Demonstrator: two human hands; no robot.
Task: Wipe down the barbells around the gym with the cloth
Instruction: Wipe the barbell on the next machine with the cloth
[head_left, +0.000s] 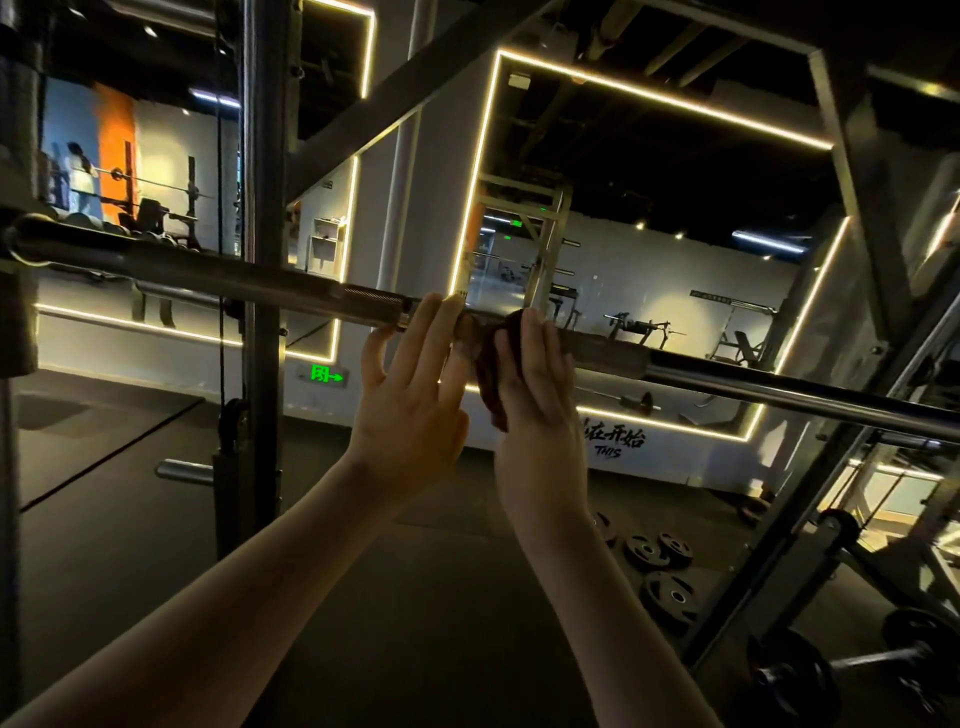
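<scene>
Barbell (218, 275) is right in front of me, racked at about head height and running from upper left down to the right across the view. The dark cloth (491, 364) is bunched on the bar at its middle, partly draped below it. My right hand (540, 395) is on that cloth, fingers reaching up over the bar and pressing the fabric against it, so it is grasping the cloth on the bar. My left hand (415, 395) sits just beside it, touching the bar on the knurled stretch, fingers extended upward and loosely curled at the tips, thumb out to the left; it is resting on the bar more than clenching it. The two hands are nearly touching, cloth between them.

Left of my left hand, a dark upright post of the rack (262, 260) crosses behind the bar. Past my hands, a mirror framed with glowing light strips (480, 171) reflects benches and machines. Below my left hand on the wall, a green exit sign (326, 374). Down and right of my right forearm, weight plates (660, 566) lie flat on the dark floor (415, 623). Far off to the upper left, a person (80, 174) stands near another racked bar.
</scene>
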